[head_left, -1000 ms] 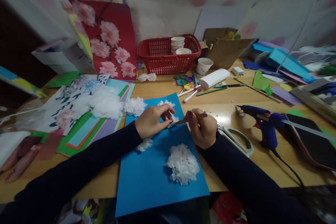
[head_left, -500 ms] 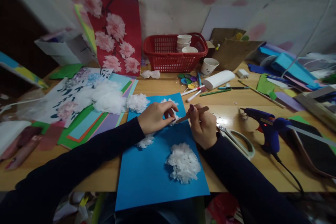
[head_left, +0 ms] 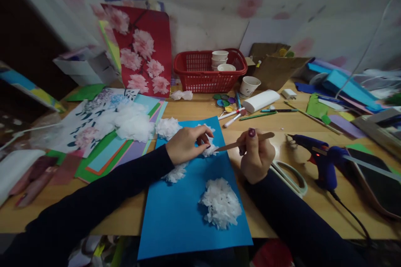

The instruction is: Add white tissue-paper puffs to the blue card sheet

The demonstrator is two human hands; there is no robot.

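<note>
A sheet of blue paper (head_left: 175, 225) lies before me, hanging slightly over the table's front edge, with several white tissue-paper flowers on it. The largest flower (head_left: 221, 203) sits at its lower right. My left hand (head_left: 189, 144) is curled at a small white flower (head_left: 210, 148) near the sheet's upper right, thumb and fingers pinched at its edge. In my right hand (head_left: 257, 154) is a flat wooden stick (head_left: 230, 145), gripped between thumb and fingers. Its pointed left end reaches the small flower; whether it touches cannot be told. Another flower (head_left: 176, 172) is partly under my left wrist.
To the right are scissors (head_left: 290, 177), a glue gun (head_left: 316, 152) with its red light lit, and a phone (head_left: 376, 175). A red basket (head_left: 209, 81) with cups stands behind, beside a red flower picture (head_left: 147, 50). White tissue (head_left: 133, 121) and coloured papers lie left.
My right hand has moved right, drawing the stick back from the small flower. My left hand stays at the flower. The whole view has shifted slightly.
</note>
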